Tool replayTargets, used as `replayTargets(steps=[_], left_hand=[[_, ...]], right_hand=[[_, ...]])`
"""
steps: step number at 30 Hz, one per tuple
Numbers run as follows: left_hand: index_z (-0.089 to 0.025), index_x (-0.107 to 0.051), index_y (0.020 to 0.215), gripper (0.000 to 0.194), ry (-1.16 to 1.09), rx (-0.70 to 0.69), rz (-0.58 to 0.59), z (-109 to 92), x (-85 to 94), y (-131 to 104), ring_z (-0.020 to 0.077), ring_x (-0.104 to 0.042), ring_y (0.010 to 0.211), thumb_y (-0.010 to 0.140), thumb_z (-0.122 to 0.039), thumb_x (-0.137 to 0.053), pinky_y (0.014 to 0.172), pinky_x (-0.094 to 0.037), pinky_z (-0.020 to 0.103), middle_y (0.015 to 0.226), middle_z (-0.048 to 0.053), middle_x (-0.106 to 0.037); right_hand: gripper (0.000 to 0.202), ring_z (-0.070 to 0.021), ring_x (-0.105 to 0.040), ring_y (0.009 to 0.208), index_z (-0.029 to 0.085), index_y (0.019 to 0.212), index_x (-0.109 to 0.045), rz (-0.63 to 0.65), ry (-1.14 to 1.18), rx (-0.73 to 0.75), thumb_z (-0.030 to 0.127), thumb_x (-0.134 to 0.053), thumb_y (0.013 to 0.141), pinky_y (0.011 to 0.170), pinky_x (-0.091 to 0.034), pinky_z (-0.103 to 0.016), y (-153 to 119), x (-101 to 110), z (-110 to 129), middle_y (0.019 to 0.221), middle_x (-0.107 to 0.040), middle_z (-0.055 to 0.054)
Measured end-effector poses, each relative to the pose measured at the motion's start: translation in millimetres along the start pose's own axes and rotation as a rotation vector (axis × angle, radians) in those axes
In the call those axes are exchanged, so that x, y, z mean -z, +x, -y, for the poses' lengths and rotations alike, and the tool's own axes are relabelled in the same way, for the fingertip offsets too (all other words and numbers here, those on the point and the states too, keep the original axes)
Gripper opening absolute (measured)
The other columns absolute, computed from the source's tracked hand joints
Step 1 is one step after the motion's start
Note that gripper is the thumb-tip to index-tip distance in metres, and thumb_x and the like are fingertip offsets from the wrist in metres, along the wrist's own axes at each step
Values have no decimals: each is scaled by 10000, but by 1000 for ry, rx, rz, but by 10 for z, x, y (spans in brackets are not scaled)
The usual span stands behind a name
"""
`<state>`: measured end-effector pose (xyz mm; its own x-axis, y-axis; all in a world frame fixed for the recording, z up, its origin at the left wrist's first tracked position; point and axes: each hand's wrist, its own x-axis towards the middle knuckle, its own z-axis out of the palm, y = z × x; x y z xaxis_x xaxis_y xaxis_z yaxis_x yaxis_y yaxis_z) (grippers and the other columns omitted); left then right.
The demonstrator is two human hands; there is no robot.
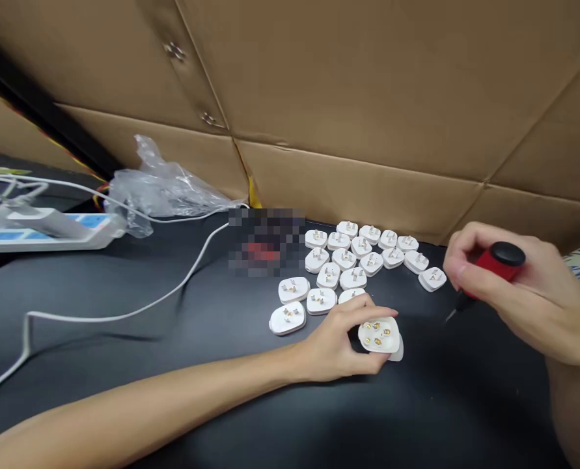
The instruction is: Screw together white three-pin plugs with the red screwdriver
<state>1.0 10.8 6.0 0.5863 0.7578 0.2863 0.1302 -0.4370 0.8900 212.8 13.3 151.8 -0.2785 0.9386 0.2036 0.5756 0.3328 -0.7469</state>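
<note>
Pinched between the thumb and fingers of my left hand (341, 339) is a white plug piece (378, 335), its face with brass-coloured contacts turned up. Another white part shows beneath its right edge. My right hand (524, 286) grips a red screwdriver (498, 264) with a black end cap. Its thin tip points down and left, above the black table and apart from the piece. Behind my left hand, several white plug pieces (343, 259) lie on the table with metal prongs up. One of them is partly hidden by my left hand.
A white cable (124, 317) runs across the black table (211, 417) at the left. A white power strip (45, 234) and a clear plastic bag (167, 189) lie at the back left. Brown cardboard (348, 98) stands behind the table. One patch near the bag is pixelated.
</note>
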Motion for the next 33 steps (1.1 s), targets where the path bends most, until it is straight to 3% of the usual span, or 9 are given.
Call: replayTargets(steps=[5, 9, 15, 21, 27, 33], left_hand=[[-187, -669, 1139, 431, 12, 3, -31, -8, 1, -16, 213, -638, 822, 713, -169, -734, 782, -519, 332, 928, 48, -681], [-171, -654, 1019, 298, -63, 126, -56, -25, 13, 4, 181, -630, 774, 732, -199, -732, 698, -505, 277, 886, 27, -681], [-156, -663, 964, 258, -108, 108, -35, -53, 21, 47, 157, -558, 681, 707, -176, -672, 626, -457, 264, 777, 10, -619], [-153, -652, 914, 216, -123, 139, 10, -79, 37, 68, 141, -512, 637, 700, -183, -650, 603, -433, 259, 740, -3, -563], [-157, -624, 948, 224, -161, 183, 71, -88, 55, 81, 148, -518, 663, 739, -239, -635, 578, -446, 249, 795, 18, -579], [-165, -614, 965, 238, -154, 188, 70, -77, 47, 68, 164, -534, 704, 744, -251, -632, 590, -460, 258, 821, 25, -583]], right_hand=[[241, -75, -479, 456, 228, 749, -587, -53, 123, -74, 400, -679, 890, 430, -392, -210, 27, -43, 41, 651, -609, 45], [191, -105, -579, 583, 217, 828, -620, -13, 159, -47, 323, -777, 809, 510, -468, -208, 64, -87, -26, 750, -659, 20], [195, -111, -602, 621, 211, 879, -591, -76, 342, -60, 309, -754, 832, 578, -535, -236, 91, -170, -137, 847, -662, 3], [177, -110, -594, 682, 201, 907, -594, 64, 314, -72, 311, -725, 863, 605, -527, -213, 102, -189, -134, 854, -629, 0], [176, -110, -593, 685, 208, 906, -562, 15, 402, -54, 277, -720, 869, 612, -528, -216, 85, -184, -155, 863, -654, 0], [183, -111, -585, 691, 202, 896, -566, 56, 361, -57, 296, -720, 868, 618, -514, -228, 94, -197, -167, 879, -635, -4]])
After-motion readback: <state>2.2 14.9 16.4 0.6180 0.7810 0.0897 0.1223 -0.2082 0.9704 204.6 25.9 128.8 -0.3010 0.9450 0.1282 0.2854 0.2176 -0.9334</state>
